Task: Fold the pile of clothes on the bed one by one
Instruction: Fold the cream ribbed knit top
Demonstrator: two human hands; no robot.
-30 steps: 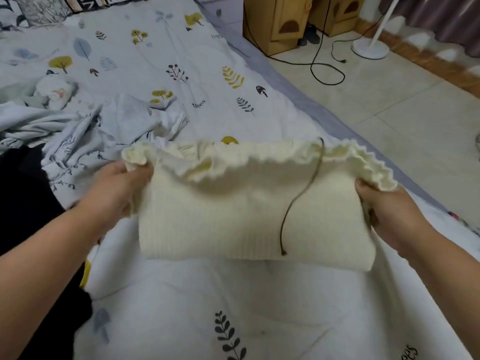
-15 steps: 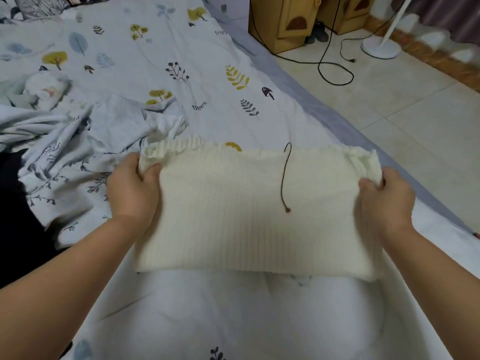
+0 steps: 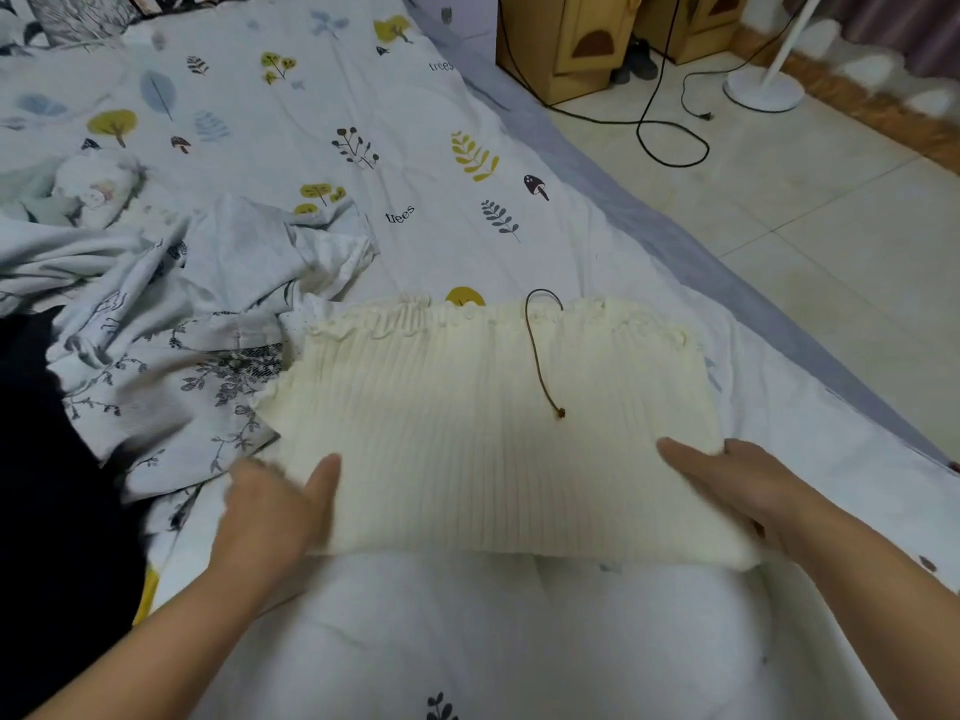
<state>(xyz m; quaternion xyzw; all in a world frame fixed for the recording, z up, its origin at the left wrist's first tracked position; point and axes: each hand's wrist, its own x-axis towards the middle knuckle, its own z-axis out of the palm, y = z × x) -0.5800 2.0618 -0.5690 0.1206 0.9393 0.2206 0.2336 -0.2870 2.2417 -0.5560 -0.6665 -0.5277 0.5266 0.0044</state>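
A cream ribbed knit garment [image 3: 467, 433] lies folded into a rectangle on the leaf-print bed sheet [image 3: 415, 148], its frilled edge on the far side. A thin brown cord [image 3: 540, 356] trails over its top. My left hand [image 3: 275, 511] holds the near left corner, thumb on top, and it is blurred. At the near right corner my right hand [image 3: 743, 491] holds the garment the same way. A heap of white patterned clothes [image 3: 156, 330] lies to the left, touching the garment's left edge.
A black garment [image 3: 47, 485] lies at the far left by my arm. A soft toy [image 3: 88, 189] sits beyond the heap. The bed's right edge drops to a tiled floor with a wooden cabinet [image 3: 561, 39], a black cable [image 3: 670, 148] and a white fan base [image 3: 763, 90].
The garment was held up, then laid flat on the bed. Both hands have moved from its far corners down to its near corners.
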